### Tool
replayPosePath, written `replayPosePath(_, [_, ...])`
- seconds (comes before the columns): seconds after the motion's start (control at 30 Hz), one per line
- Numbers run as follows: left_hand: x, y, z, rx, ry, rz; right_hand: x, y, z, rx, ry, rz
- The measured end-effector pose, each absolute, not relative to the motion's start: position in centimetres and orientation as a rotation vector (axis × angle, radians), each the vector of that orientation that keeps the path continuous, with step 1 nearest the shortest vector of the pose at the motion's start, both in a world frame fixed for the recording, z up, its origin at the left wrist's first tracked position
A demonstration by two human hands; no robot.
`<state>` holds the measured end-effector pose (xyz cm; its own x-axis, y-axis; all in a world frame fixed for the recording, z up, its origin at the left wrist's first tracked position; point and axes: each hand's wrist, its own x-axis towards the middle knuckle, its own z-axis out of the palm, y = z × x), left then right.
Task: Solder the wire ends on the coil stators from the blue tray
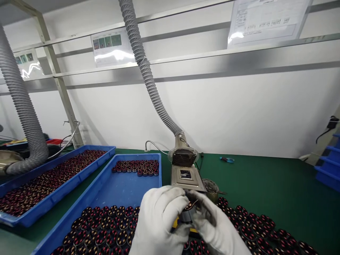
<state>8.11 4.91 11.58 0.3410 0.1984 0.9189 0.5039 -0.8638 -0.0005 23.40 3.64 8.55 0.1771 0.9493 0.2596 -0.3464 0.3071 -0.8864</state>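
Head view: both gloved hands, left (159, 219) and right (215, 226), pinch one small coil (189, 209) between them (fingertips together); blue tray (124, 189) alongside.

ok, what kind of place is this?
Probably a factory soldering bench: fume hose over a small solder pot, blue trays of wound coils, gloved hands holding a coil.

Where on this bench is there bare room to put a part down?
Bare green mat lies right of the solder pot, out to the blue bins. The middle tray has bare floor between its two groups of coils. The left tray is full, and loose coils crowd the mat beside the right hand.
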Motion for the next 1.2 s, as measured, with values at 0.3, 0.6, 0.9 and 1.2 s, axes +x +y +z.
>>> replayPosePath(0.3, [8.1, 5.7, 11.2, -2.778, -0.522, -1.858, 24.1, 4.0, 7.2, -0.480, -0.865, 1.602])
replayPosePath(0.6, [7.7, 5.7, 11.2, -2.922, -0.525, -2.050, 23.8, 4.2, 7.8, -0.439, -0.785, 1.708])
replayPosePath(0.9, [8.2, 5.9, 11.0, -2.778, -0.826, -2.625, 21.8, 3.6, 8.1, -0.409, -0.773, 1.865])
replayPosePath(1.2, [7.6, 5.8, 11.0, -2.890, -1.320, -2.638, 21.1, 3.9, 7.7, -0.302, -0.643, 1.754])
